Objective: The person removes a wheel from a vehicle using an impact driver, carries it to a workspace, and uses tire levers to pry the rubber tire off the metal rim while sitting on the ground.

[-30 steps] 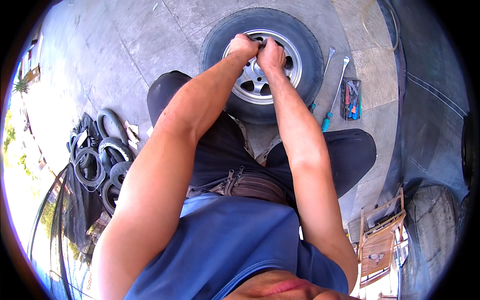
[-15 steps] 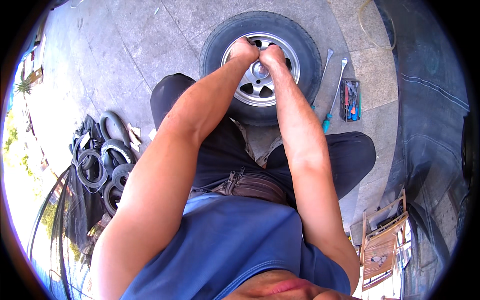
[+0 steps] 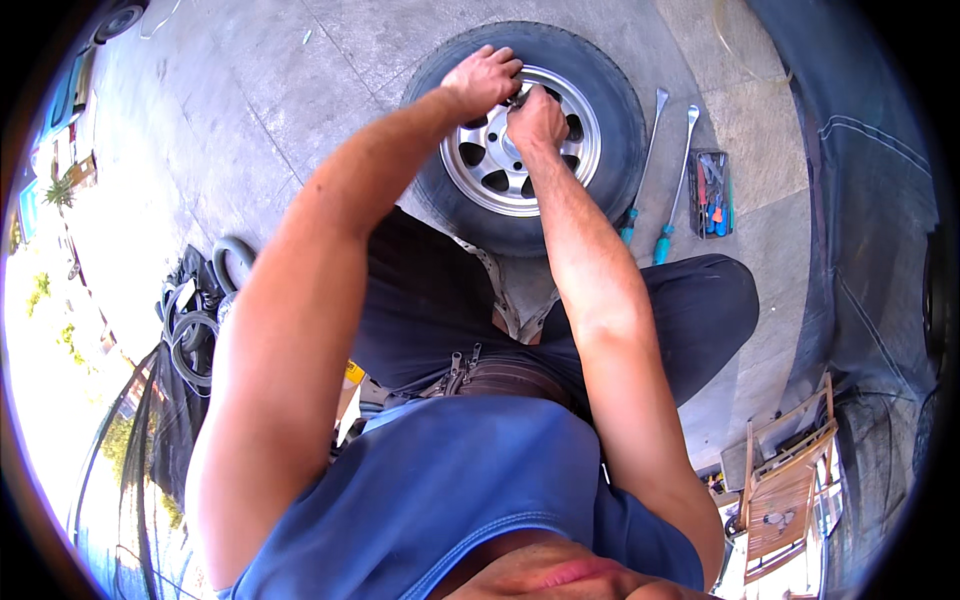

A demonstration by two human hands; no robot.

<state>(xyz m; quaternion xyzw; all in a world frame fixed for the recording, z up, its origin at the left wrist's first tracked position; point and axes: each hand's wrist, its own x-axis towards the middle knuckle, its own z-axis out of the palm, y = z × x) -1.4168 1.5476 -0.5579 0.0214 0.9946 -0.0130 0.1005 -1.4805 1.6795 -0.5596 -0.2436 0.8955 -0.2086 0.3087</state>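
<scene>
A tyre on a silver wheel rim [image 3: 452, 160] lies flat on the ground in front of my crossed legs. My left hand [image 3: 483, 80] is over the far left of the rim and sidewall, its fingers bent and slightly apart, with nothing visible in them. Close beside it, over the rim's upper middle, my right hand [image 3: 538, 121] is closed. A small dark piece [image 3: 517, 99] shows between the two hands; most of it is hidden, so its kind is unclear. The wheel's hub lies partly under my right hand.
Two tyre levers, one [image 3: 646, 165] nearer the tyre and another [image 3: 680, 180], lie to the right with teal handles. Beyond them is a tool basket [image 3: 728, 165] with screwdrivers. Inner tubes [image 3: 190, 340] are heaped at left. A wooden chair [image 3: 780, 505] stands lower right, beside dark sheeting [image 3: 860, 200].
My left hand has lifted away from the right one, up and to the left, and its fingers have loosened. My right hand has shifted slightly, staying closed over the rim.
</scene>
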